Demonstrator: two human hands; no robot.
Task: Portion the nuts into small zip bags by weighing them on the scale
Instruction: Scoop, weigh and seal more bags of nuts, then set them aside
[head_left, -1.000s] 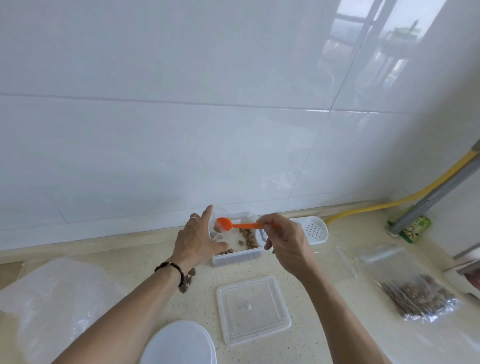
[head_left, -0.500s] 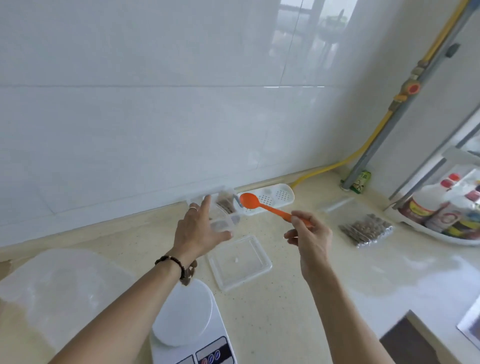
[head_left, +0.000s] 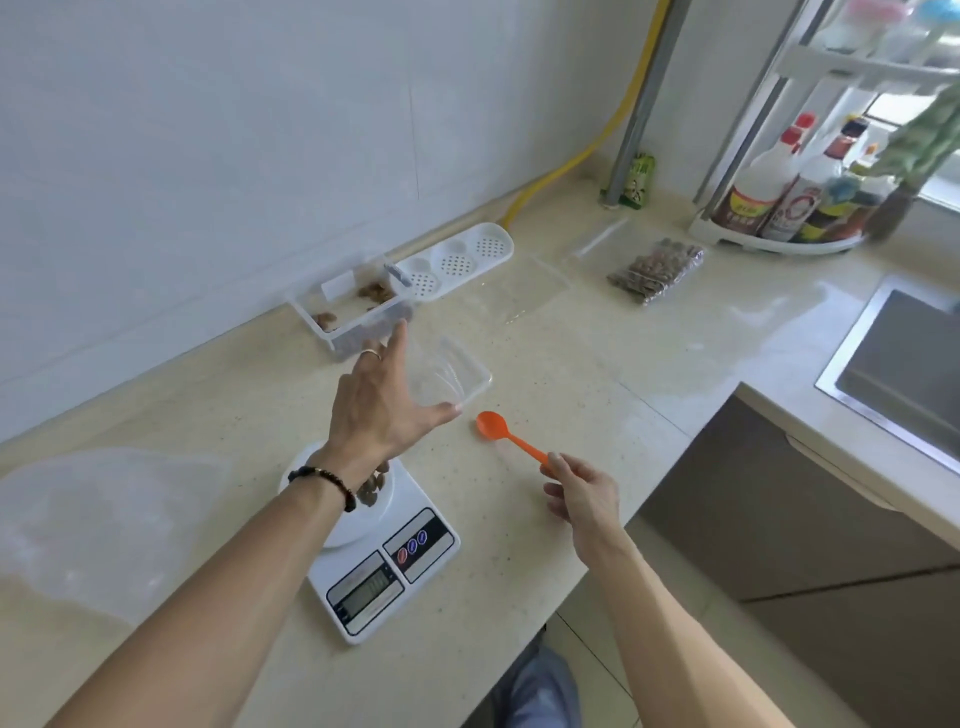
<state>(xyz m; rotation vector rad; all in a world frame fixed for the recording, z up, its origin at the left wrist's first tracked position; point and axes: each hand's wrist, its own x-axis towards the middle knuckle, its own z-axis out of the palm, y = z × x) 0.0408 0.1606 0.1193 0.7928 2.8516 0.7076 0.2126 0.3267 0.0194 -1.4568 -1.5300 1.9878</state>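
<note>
Nuts (head_left: 375, 484) now on scale (head_left: 382, 566) pan, small pile partly hidden under my left wrist; a second ago they rode in spoon over box. One scoop weighed out, I judge; readout too blurred to read.
Spoon (head_left: 511, 439) empty now, pulled back right of scale, low over surface (head_left: 545, 338).
Right hand (head_left: 584, 493): fingers pinch handle end.
Left hand (head_left: 384, 402): fingers spread wide around clear cup (head_left: 441, 376), thumb under.
Nut box (head_left: 353, 312) by wall, few left. Filled zip bag (head_left: 657, 270) far right.
</note>
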